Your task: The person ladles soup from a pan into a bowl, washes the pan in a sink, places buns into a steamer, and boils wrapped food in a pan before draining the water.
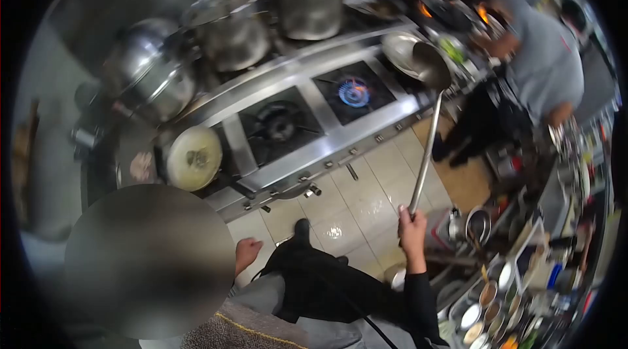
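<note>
My right hand [412,231] is wrapped round the end of a long-handled ladle [432,66]. Its handle points away from me, and its wide metal bowl is at the far end. Beside that bowl, and partly behind it, a pale metal bowl or pan [400,53] rests at the stove's right end. My left hand [246,254] hangs low in front of the stove, its fingers curled in with nothing visible in them. Nearest to it on the stove is a round pan [195,158] holding pale yellowish contents with a darker patch in the middle.
A blue flame burns on one burner [354,92]; the burner [280,123] beside it shows no flame. Large steel pots [307,5] line the back. At the right, a co-worker [543,54] stands by a flaming wok [451,12]. Several small containers [489,293] fill the lower right.
</note>
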### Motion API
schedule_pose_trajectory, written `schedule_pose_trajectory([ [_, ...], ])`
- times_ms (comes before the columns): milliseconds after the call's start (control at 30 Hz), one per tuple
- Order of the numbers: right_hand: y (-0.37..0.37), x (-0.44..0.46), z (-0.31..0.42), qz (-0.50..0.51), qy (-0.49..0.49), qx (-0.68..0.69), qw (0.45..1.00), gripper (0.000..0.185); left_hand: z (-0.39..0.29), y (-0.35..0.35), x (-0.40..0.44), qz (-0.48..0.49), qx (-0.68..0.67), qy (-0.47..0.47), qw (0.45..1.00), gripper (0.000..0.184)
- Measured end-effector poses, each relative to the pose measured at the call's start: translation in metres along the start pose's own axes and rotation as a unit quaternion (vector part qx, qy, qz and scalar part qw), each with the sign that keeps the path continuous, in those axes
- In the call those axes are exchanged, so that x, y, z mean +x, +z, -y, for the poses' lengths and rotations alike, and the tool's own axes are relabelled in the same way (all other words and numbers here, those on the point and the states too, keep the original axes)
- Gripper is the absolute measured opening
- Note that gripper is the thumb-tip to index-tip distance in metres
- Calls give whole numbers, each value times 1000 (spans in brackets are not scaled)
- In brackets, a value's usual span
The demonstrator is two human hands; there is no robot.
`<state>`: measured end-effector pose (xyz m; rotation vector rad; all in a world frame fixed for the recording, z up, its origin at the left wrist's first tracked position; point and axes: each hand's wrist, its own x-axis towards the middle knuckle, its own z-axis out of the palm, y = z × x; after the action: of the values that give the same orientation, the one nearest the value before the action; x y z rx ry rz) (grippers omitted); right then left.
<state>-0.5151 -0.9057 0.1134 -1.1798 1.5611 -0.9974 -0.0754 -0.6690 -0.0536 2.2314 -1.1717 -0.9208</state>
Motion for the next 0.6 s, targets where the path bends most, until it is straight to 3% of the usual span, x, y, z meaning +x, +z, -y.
schedule_pose_trajectory([
  [33,17,19,35,14,-24,22,999,32,31,3,-22,-53,-27,-59,996,40],
  [100,52,58,89,69,-82,49,993,28,66,5,-75,-190,34,-89,977,40],
  [167,92,74,150,132,-158,76,976,14,109,22,-119,-178,9,-235,956,33],
  [233,146,91,199,160,-207,106,959,25,136,54,-159,-263,-98,-261,923,42],
  [333,224,127,255,236,-267,108,928,32,169,75,-185,-217,-122,-462,851,63],
  [433,307,155,322,250,-285,101,920,39,117,53,-201,-434,-51,-490,755,64],
  [533,402,226,374,188,-379,-34,906,49,37,-34,-217,-585,-24,-357,727,66],
  [567,430,239,389,186,-381,-50,904,35,15,-65,-224,-625,-2,-312,716,66],
  [600,461,265,403,197,-374,-89,902,16,-2,-101,-226,-686,74,-273,671,65],
])
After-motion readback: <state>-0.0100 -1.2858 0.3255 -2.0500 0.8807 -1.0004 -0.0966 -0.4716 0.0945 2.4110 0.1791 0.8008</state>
